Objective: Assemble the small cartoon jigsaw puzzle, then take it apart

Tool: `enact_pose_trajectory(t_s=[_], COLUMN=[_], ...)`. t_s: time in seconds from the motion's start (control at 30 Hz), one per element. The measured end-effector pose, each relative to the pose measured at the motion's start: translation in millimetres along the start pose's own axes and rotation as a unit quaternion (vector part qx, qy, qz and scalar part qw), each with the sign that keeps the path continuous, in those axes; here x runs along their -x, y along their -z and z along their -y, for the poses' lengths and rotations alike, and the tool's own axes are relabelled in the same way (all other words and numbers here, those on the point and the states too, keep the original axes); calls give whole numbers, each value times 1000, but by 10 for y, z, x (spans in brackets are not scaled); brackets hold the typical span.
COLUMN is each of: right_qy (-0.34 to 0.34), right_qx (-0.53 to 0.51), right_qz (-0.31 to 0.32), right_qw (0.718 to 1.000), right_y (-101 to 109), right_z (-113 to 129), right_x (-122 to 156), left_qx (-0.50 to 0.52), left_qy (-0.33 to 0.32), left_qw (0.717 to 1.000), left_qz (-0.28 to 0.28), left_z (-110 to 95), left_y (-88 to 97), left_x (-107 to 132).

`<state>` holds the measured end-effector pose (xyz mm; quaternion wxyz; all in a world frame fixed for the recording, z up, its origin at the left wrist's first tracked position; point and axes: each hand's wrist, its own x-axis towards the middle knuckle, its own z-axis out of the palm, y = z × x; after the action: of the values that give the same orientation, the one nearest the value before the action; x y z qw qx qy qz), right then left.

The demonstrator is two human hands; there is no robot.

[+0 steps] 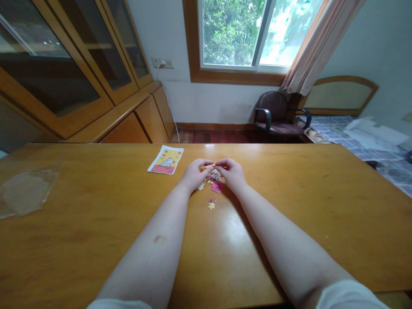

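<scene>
Both my hands meet over a small heap of jigsaw pieces [213, 179] near the middle of the wooden table [289, 193]. My left hand [194, 174] is curled, fingertips pinching a yellow piece at the top of the heap. My right hand [231, 171] is also curled, its fingertips touching the same spot from the other side. Pink, yellow and white pieces show between and below the hands. A loose small piece [211, 203] lies a little nearer to me. A printed picture card [165, 159] with a cartoon figure lies flat to the left of my left hand.
A crumpled clear plastic bag [24, 191] lies at the table's left end. Wooden cabinets with glass doors [64, 64] stand at the left. Beyond the table are an armchair [273, 113], a window [254, 34] and a bed [370, 137] at the right.
</scene>
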<state>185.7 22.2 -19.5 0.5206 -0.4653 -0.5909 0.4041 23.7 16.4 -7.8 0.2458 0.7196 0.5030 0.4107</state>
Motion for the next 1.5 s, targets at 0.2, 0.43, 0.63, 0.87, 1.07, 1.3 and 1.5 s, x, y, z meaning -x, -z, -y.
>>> enact_pose_trajectory(t_s=[0.2, 0.43, 0.63, 0.87, 1.07, 1.3, 1.5], right_qy=[-6, -13, 94, 118, 108, 78, 39], right_qx=[-44, 51, 353, 426, 375, 329, 273], right_qz=[-2, -32, 46, 104, 75, 38, 40], right_qw=[999, 998, 930, 891, 918, 940, 960], right_y=[-17, 50, 103, 47, 56, 75, 79], right_z=[-27, -33, 4, -48, -53, 46, 39], right_x=[-5, -29, 5, 42, -4, 2, 8], left_qx=[16, 50, -84, -158, -207, -79, -23], left_qy=[31, 42, 15, -7, -10, 42, 35], left_qw=[999, 998, 996, 986, 975, 996, 999], left_qz=[-16, -8, -21, 44, 80, 27, 23], left_z=[4, -10, 61, 83, 56, 68, 52], left_y=[-14, -15, 29, -18, -1, -12, -17], left_x=[-5, 3, -21, -2, -13, -18, 4])
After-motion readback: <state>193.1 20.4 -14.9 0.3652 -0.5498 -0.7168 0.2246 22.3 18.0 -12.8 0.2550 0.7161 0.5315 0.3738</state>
